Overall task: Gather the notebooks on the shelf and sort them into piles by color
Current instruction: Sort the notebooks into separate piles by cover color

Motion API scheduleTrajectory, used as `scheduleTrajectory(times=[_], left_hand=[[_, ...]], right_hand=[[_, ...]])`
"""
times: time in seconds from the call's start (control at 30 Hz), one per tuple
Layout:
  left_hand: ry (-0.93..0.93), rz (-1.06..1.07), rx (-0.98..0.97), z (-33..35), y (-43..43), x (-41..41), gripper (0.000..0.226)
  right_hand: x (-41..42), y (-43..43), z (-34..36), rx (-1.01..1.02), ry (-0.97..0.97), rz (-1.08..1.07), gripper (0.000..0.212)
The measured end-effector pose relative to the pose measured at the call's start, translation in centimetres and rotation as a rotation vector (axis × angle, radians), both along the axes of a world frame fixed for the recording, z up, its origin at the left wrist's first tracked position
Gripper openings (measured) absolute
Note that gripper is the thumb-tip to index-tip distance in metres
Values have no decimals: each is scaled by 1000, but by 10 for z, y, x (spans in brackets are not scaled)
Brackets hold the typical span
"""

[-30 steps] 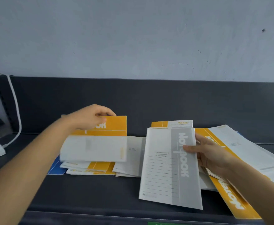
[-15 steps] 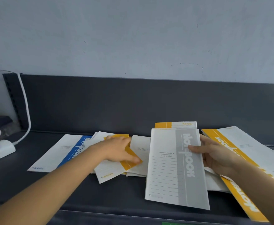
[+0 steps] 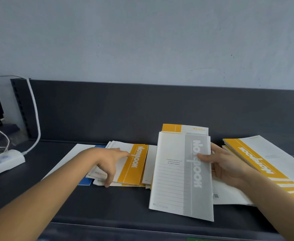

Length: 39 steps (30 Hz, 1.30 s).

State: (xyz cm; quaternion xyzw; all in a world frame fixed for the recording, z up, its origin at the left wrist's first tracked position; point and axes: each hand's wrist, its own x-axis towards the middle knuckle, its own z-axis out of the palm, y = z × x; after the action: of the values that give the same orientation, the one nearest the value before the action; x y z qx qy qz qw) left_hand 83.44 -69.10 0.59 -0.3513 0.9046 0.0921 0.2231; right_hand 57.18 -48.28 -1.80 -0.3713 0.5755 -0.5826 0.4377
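Notebooks (image 3: 149, 164) lie spread along a dark grey shelf (image 3: 108, 204) below a pale wall.

The left hand (image 3: 108, 159) rests on a small pile at centre left, whose top book is a yellow-banded notebook (image 3: 134, 164). Its fingers (image 3: 123, 153) are spread and nearly straight across the white part of the cover. The forefinger tip touches the yellow band and the thumb reaches down to the pile's front edge. A blue notebook (image 3: 85, 181) peeks out from under this pile.

The right hand (image 3: 228, 164) holds a grey notebook (image 3: 182, 173) tilted up off the shelf. Its thumb (image 3: 203, 156) is clamped on the front cover and its fingers are wrapped behind the right edge. A yellow-topped notebook (image 3: 184, 128) shows just behind the grey one.

A fanned stack of yellow notebooks (image 3: 257, 157) lies at far right. A white power strip (image 3: 7, 159) sits at far left.
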Motion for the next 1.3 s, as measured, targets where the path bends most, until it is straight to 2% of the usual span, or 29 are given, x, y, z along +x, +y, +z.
scheduleTrajectory(times=[0.13, 0.23, 0.3, 0.37, 0.43, 0.53, 0.7, 0.83, 1.07, 1.3], left_hand=[[216, 23, 190, 2, -3, 5, 107], [578, 62, 438, 3, 22, -9, 76], [830, 127, 425, -1, 41, -25, 51], [1023, 214, 362, -6, 50, -38, 41], [1136, 272, 329, -9, 52, -42, 34], [1186, 301, 305, -9, 54, -44, 24], [1186, 339, 399, -7, 53, -40, 11], [1263, 461, 414, -10, 44, -40, 7], [1280, 668, 395, -26, 31, -61, 16], [1208, 635, 543, -38, 35, -88, 18]], right_hand=[[6, -4, -3, -13, 14, -3, 49], [10, -7, -5, -26, 7, -13, 50], [12, -8, -5, -38, 12, -24, 51], [15, -7, -3, -56, 31, -33, 50], [16, -5, -1, -75, 48, -52, 48], [11, 3, 0, -102, 27, -67, 41], [1, 15, 3, -106, 26, -83, 36], [-14, 28, 7, -84, 32, -103, 37], [-56, 61, 30, -72, 1, -240, 33], [-80, 87, 41, -52, -20, -261, 27]])
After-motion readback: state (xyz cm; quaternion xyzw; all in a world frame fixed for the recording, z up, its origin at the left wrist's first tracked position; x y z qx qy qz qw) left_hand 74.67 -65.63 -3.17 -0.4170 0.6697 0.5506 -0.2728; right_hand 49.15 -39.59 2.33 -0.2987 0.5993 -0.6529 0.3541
